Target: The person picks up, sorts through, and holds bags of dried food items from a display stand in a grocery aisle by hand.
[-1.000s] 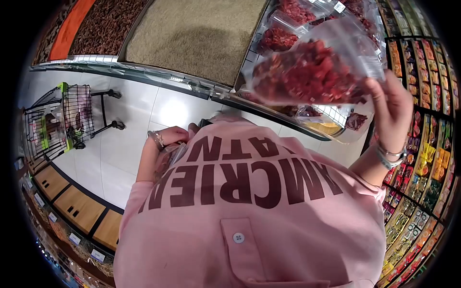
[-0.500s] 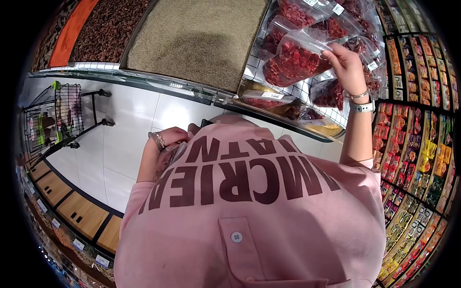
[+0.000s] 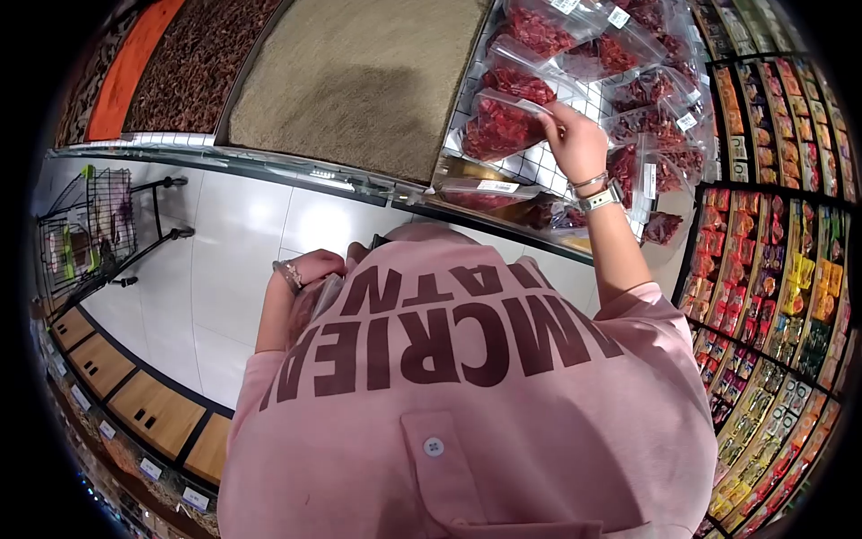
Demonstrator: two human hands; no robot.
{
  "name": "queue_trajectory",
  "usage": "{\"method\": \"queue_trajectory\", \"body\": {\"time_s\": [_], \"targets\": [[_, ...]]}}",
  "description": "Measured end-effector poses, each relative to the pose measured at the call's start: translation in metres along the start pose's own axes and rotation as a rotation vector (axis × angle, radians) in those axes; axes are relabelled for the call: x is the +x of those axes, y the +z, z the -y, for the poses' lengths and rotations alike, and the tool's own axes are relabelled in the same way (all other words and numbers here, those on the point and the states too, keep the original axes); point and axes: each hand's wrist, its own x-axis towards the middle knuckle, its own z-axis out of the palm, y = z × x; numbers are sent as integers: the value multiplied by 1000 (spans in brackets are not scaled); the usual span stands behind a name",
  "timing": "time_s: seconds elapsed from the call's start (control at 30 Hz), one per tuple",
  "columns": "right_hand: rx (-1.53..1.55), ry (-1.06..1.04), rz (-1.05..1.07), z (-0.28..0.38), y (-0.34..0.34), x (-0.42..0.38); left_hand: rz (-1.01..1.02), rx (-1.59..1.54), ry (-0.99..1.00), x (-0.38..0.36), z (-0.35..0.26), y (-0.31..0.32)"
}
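Note:
My right hand [image 3: 575,142] pinches the top edge of a clear zip bag of dark red dried pieces [image 3: 501,128], at the left side of a white wire rack [image 3: 539,171]. Other bags of the same red pieces [image 3: 611,54] lie around it, some with white labels. My left hand [image 3: 319,267] is closed beside the pink shirt [image 3: 467,395], at the top of a clear plastic bag [image 3: 325,296] that is partly hidden by the shirt.
Left of the rack is a bin of small greyish seeds [image 3: 350,81], then a bin of dark reddish-brown pieces [image 3: 197,67]. A shopping cart [image 3: 94,229] stands at the left on white floor tiles. Shelves of colourful packets [image 3: 772,269] line the right. Wooden drawers [image 3: 157,404] are at lower left.
My right hand has moved left and slightly down with the bag, which now sits lower at the rack's left side. The view has shifted slightly.

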Motion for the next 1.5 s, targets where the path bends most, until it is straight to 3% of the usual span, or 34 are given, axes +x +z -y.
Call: {"method": "queue_trajectory", "body": {"time_s": [0.07,0.1,0.13,0.17,0.23,0.3,0.4,0.43,0.5,0.57,0.63,0.7,0.77,0.8,0.9,1.07,1.17,1.3,1.4,1.5], "targets": [[12,24,1,-1,0,-4,33,-142,60,1,6,-1],[4,18,-4,-1,-2,-6,-23,-230,-62,-1,3,0],[-29,11,12,2,-7,-9,-45,-97,-141,-1,-3,3],[0,-5,12,1,-7,-11,-18,45,-84,9,9,1],[-32,-24,-16,-4,-3,-17,37,594,292,50,55,-11],[-58,-28,-14,-3,-9,-20,52,745,350,68,64,-10],[-112,-133,-75,-9,-33,-23,119,713,193,71,46,-6],[0,-50,-37,-19,-45,-25,110,709,191,75,48,-3],[2,256,-222,-52,-61,-32,90,699,180,82,57,-2],[-147,548,-228,-94,-79,-40,85,696,171,84,57,5],[-233,803,128,-131,-90,-49,90,705,172,84,44,16],[9,655,388,-182,-63,-68,98,722,191,87,37,25],[414,762,337,-195,-45,-74,106,691,223,94,38,33],[244,632,297,-201,-40,-71,89,702,257,96,36,38],[-63,420,288,-171,-74,-47,-41,333,-109,81,-5,63],[-170,274,241,-160,-114,-10,-31,425,-112,77,-19,86],[-148,229,255,-159,-127,18,-67,379,-147,72,-27,101],[-234,6,242,-161,-126,56,-143,237,-231,68,-23,113],[-296,-46,291,-155,-120,78,-38,592,-32,69,7,108],[-331,-74,261,-156,-106,95,-30,622,17,64,25,113]]}}
